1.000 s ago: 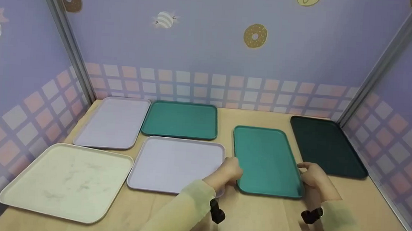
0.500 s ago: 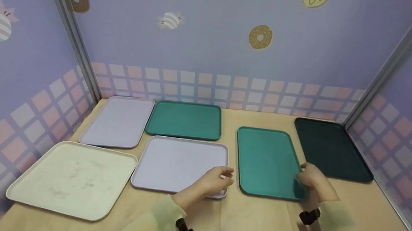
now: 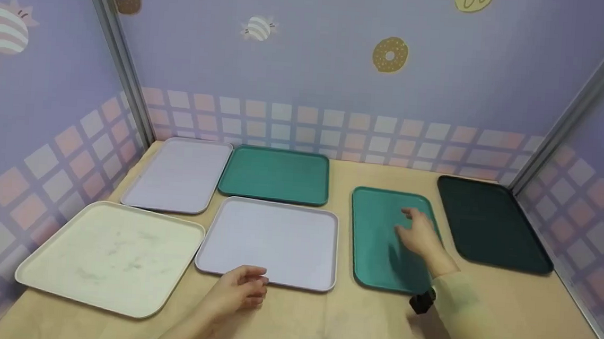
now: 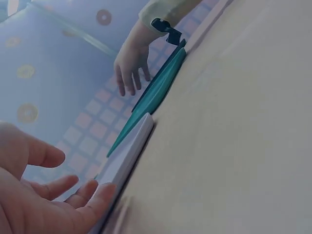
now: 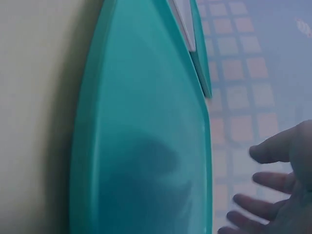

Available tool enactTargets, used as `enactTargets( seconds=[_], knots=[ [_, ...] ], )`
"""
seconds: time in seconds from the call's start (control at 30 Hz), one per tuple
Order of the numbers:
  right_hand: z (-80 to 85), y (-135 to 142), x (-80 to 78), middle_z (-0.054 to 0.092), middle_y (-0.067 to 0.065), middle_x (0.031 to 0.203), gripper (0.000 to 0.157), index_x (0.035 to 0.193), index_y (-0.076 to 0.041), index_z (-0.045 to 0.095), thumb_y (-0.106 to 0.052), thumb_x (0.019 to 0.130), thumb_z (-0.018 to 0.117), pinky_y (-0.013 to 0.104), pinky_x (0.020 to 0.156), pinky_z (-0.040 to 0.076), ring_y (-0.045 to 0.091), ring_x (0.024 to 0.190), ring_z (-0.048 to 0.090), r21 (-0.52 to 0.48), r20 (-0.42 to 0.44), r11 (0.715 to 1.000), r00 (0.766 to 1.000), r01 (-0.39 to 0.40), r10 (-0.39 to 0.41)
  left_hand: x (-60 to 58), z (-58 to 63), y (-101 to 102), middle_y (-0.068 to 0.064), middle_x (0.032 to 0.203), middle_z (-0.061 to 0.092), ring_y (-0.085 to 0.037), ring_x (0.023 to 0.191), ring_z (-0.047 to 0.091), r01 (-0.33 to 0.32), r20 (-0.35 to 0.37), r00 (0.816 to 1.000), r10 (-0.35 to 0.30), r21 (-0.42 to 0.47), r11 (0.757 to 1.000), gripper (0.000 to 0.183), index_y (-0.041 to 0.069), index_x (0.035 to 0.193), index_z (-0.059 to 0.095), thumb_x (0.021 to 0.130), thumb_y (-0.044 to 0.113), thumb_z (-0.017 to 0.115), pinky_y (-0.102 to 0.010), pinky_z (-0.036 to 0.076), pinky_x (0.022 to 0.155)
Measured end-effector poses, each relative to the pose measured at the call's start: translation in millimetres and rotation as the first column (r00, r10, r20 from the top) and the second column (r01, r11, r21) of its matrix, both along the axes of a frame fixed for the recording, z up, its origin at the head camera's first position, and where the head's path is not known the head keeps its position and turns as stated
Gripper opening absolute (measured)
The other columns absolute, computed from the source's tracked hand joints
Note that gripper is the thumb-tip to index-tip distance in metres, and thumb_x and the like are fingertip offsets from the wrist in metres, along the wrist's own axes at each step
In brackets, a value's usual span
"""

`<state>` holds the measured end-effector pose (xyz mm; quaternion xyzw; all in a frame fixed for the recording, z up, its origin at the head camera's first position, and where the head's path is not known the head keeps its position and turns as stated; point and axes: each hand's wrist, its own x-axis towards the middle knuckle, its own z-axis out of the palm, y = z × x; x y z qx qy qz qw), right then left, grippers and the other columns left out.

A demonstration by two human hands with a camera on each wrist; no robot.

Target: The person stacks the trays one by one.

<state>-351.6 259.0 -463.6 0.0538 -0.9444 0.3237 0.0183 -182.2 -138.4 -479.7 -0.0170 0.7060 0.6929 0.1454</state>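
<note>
The right hand [image 3: 418, 235] hangs above the upright-laid green tray [image 3: 374, 243], over the half nearer the worktop's [image 3: 349, 327] right edge. Its grip is loose, fingers and thumb apart, and both wrist views show it clear of the tray, with its shadow falling on the tray floor. This tray lies flat right of the worktop's middle, its long sides running front to back.

The left hand [image 3: 237, 291] is held at the front side of the sideways lavender tray [image 3: 275, 242], its grip likewise slack, the thumb apart from the half-bent fingers. In the head view the fingertips overlap that tray's rim; whether they touch it I cannot tell. The tray lies flat near the middle of the worktop, its long sides running left to right, near the upright-laid green tray.

Four more low-rimmed trays lie about them. In the worktop's back left corner is a second lavender tray [image 3: 179, 174], and just beside it, along the back edge, a second green tray [image 3: 275, 175], directly behind the sideways lavender one. A cream tray [image 3: 112, 257] with grey smudges on its floor lies toward the front at the left edge. A blackish-green tray [image 3: 492, 222] fills the back right corner, running along the right edge. A black device [image 3: 422, 301] sits at the right sleeve's [image 3: 478, 315] cuff.
</note>
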Motion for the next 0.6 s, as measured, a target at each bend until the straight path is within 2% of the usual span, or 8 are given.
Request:
enactTargets(
  seconds=[0.1,0.2,0.27,0.37,0.5,0.6],
  knots=[
    [-3.3,-26,-9.4,0.048,0.033,0.146,0.048,0.146,0.007,0.046,-0.008,0.102,0.056,0.063,0.112,0.041,0.050,0.137,0.045,-0.050,-0.085,0.997,0.995,-0.065,0.060,5.9,-4.4,-12,-0.023,0.125,0.063,-0.015,0.097,0.067,-0.060,0.089,0.995,0.049,0.117,0.991,0.046,-0.020,0.140,0.035,0.106,0.007,0.049,-0.031,0.061,0.086],
    [-4.9,-51,-16.4,0.051,0.030,0.145,0.045,0.144,0.006,0.051,-0.007,0.101,0.057,0.061,0.113,0.042,0.047,0.136,0.048,-0.091,-0.121,0.988,0.986,-0.124,0.113,5.9,-4.7,-16,-0.038,0.134,0.055,-0.029,0.114,0.067,-0.096,0.156,0.986,0.063,0.217,0.971,0.052,-0.024,0.142,0.027,0.106,0.008,0.045,-0.037,0.058,0.097],
    [-6.1,-68,-19.9,0.052,0.029,0.145,0.045,0.143,0.005,0.051,-0.008,0.101,0.058,0.060,0.113,0.043,0.046,0.135,0.050,-0.116,-0.111,0.979,0.982,-0.166,0.153,5.0,-3.2,-18,-0.047,0.145,0.041,-0.041,0.130,0.059,-0.103,0.189,0.981,0.053,0.271,0.957,0.057,-0.027,0.144,0.021,0.106,0.010,0.043,-0.042,0.053,0.107],
    [-9.9,-92,-23.9,0.051,0.029,0.148,0.046,0.145,0.006,0.049,-0.009,0.102,0.057,0.058,0.113,0.044,0.046,0.137,0.050,-0.143,-0.061,0.966,0.976,-0.214,0.207,3.9,-0.8,-17,-0.050,0.153,0.025,-0.052,0.145,0.039,-0.115,0.227,0.973,0.037,0.341,0.933,0.062,-0.028,0.146,0.014,0.106,0.011,0.040,-0.050,0.041,0.119],
    [-15.7,-113,-26.4,0.045,0.029,0.154,0.051,0.150,0.006,0.043,-0.011,0.104,0.055,0.057,0.117,0.042,0.045,0.143,0.046,-0.199,0.038,0.947,0.964,-0.252,0.264,2.7,2.1,-13,-0.053,0.154,0.017,-0.059,0.150,0.022,-0.151,0.263,0.964,0.036,0.431,0.889,0.061,-0.026,0.148,0.005,0.107,0.008,0.035,-0.057,0.025,0.126],
    [-18.3,-122,-27.2,0.046,0.029,0.154,0.052,0.151,0.007,0.043,-0.012,0.104,0.054,0.056,0.118,0.041,0.044,0.143,0.046,-0.204,0.075,0.944,0.957,-0.261,0.281,1.0,5.6,-10,-0.054,0.154,0.010,-0.061,0.150,0.014,-0.191,0.292,0.955,0.047,0.488,0.852,0.062,-0.024,0.149,-0.002,0.106,0.005,0.032,-0.058,0.016,0.128]
  ],
)
